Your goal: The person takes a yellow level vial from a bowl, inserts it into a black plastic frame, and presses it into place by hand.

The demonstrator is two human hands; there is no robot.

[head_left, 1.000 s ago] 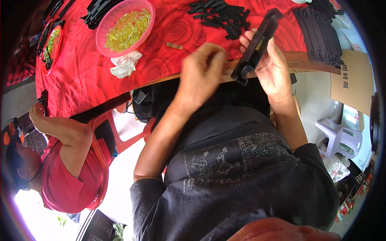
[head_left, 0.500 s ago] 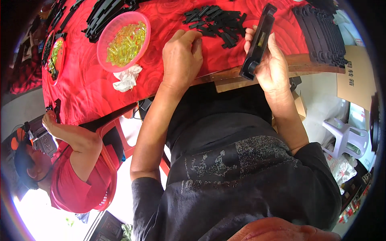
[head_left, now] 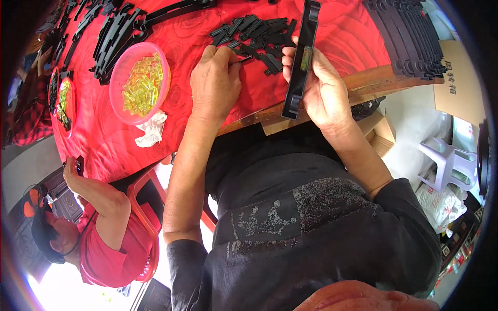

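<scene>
My right hand [head_left: 324, 90] holds a long black plastic frame [head_left: 300, 65] upright, fingers behind it and thumb apart from its side. A small yellow-green clear piece [head_left: 306, 58] shows in a slot near its middle. To the left, my left hand [head_left: 214, 83] is closed in a pinch at the near edge of a pile of small black plastic strips [head_left: 254, 33]. A thin dark strip [head_left: 243, 60] sticks out from its fingertips; the rest of it is hidden. Left of that hand stands a pink bowl [head_left: 115, 85] filled with clear yellow tubes [head_left: 142, 85].
A red patterned cloth [head_left: 181, 57] covers the table. Long black frames [head_left: 410, 39] lie in a row at right, more [head_left: 111, 41] at far left. Crumpled white tissue [head_left: 151, 129] lies beside the bowl. A person in red [head_left: 111, 249] sits at left, hand on a black part.
The view has shifted, so the table items appear further left and lower. The black frame is turned more upright in my right hand. A thin dark strip now shows at my left fingertips.
</scene>
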